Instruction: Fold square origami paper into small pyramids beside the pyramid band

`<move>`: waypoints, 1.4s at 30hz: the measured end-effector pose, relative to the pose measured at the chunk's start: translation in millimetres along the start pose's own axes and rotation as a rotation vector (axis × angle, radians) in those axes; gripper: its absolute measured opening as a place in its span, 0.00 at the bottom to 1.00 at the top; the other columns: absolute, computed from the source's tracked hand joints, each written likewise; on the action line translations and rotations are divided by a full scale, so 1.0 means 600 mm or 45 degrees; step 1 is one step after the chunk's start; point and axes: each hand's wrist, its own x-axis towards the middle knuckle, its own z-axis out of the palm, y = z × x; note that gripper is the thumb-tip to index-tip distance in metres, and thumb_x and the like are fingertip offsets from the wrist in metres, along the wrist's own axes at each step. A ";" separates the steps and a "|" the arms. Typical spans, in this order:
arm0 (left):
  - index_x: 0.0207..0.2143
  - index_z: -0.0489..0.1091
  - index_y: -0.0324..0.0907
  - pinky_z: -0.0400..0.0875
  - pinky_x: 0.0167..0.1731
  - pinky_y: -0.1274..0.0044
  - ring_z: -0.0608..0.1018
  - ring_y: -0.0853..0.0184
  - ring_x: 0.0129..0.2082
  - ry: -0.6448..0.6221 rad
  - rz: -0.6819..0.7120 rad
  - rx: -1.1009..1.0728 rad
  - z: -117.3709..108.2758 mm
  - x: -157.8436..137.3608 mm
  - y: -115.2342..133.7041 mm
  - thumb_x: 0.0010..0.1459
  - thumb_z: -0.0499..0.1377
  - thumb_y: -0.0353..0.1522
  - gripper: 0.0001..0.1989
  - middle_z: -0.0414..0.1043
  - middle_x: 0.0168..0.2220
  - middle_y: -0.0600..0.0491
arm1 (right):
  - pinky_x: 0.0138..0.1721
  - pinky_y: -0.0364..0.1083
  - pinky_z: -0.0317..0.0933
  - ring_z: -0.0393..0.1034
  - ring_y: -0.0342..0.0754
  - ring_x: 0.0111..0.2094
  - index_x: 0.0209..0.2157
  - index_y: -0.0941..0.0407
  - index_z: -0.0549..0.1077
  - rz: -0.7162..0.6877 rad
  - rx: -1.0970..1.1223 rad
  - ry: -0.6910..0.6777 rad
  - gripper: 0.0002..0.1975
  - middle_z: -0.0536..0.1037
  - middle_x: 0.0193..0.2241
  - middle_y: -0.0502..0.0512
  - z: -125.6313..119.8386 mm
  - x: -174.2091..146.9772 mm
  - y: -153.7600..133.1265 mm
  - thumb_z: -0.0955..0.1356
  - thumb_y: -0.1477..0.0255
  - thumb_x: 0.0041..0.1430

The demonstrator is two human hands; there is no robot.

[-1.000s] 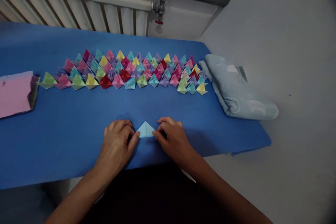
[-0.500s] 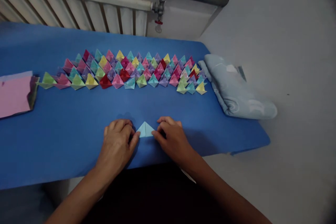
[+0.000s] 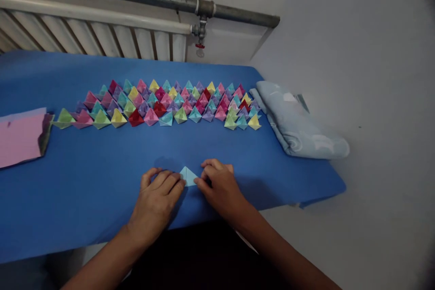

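Observation:
A small light-blue folded paper (image 3: 189, 177) lies on the blue tabletop near its front edge, its point facing away from me. A crease line runs down its middle. My left hand (image 3: 159, 194) covers the paper's left corner, fingers together and the fingertips and thumb pressed on it. On the other side, my right hand (image 3: 220, 185) has its thumb at the right corner, with the fingers curled in. Beyond both hands stand several rows of folded paper boats (image 3: 166, 118) in pink, green, yellow, red, purple and blue.
A stack of pink paper (image 3: 22, 138) lies at the left of the blue table (image 3: 102, 181). At the right end rests a folded light-blue cloth (image 3: 295, 120). Behind the table are a white radiator (image 3: 98, 36) and a metal pipe with a red valve (image 3: 200, 46).
My left hand has moved onto the paper's left half, its fingers flatter and covering that corner. The right hand stays at the right corner. The whole view has tilted up slightly.

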 end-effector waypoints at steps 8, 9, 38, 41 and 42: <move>0.45 0.71 0.37 0.59 0.50 0.60 0.77 0.62 0.38 -0.012 0.018 0.063 -0.002 -0.001 0.006 0.67 0.43 0.24 0.17 0.78 0.41 0.47 | 0.46 0.55 0.52 0.67 0.56 0.47 0.28 0.55 0.70 0.019 -0.051 0.101 0.09 0.75 0.45 0.56 -0.003 -0.012 0.026 0.73 0.68 0.56; 0.45 0.71 0.37 0.59 0.50 0.60 0.77 0.62 0.38 -0.011 0.016 0.068 -0.001 -0.001 0.006 0.67 0.43 0.24 0.17 0.78 0.41 0.47 | 0.46 0.55 0.53 0.67 0.56 0.47 0.29 0.55 0.70 0.023 -0.053 0.098 0.07 0.75 0.45 0.57 -0.006 -0.013 0.025 0.72 0.69 0.56; 0.40 0.72 0.45 0.60 0.43 0.64 0.74 0.61 0.39 -0.113 -0.398 -0.158 0.004 -0.015 -0.016 0.66 0.51 0.32 0.10 0.74 0.39 0.51 | 0.31 0.41 0.53 0.60 0.41 0.27 0.26 0.54 0.61 -0.079 0.228 -0.180 0.11 0.66 0.26 0.45 0.009 0.058 -0.018 0.69 0.79 0.53; 0.40 0.73 0.46 0.61 0.44 0.65 0.74 0.62 0.38 -0.125 -0.419 -0.218 0.004 -0.016 -0.023 0.66 0.51 0.34 0.10 0.74 0.38 0.51 | 0.30 0.41 0.53 0.60 0.41 0.27 0.26 0.54 0.61 -0.065 0.237 -0.191 0.11 0.66 0.26 0.45 0.009 0.059 -0.018 0.69 0.80 0.53; 0.40 0.73 0.46 0.61 0.44 0.65 0.74 0.63 0.38 -0.123 -0.421 -0.235 0.004 -0.017 -0.025 0.66 0.52 0.34 0.10 0.74 0.38 0.51 | 0.30 0.41 0.53 0.60 0.41 0.27 0.26 0.54 0.61 -0.060 0.242 -0.186 0.11 0.66 0.26 0.45 0.009 0.059 -0.017 0.69 0.79 0.52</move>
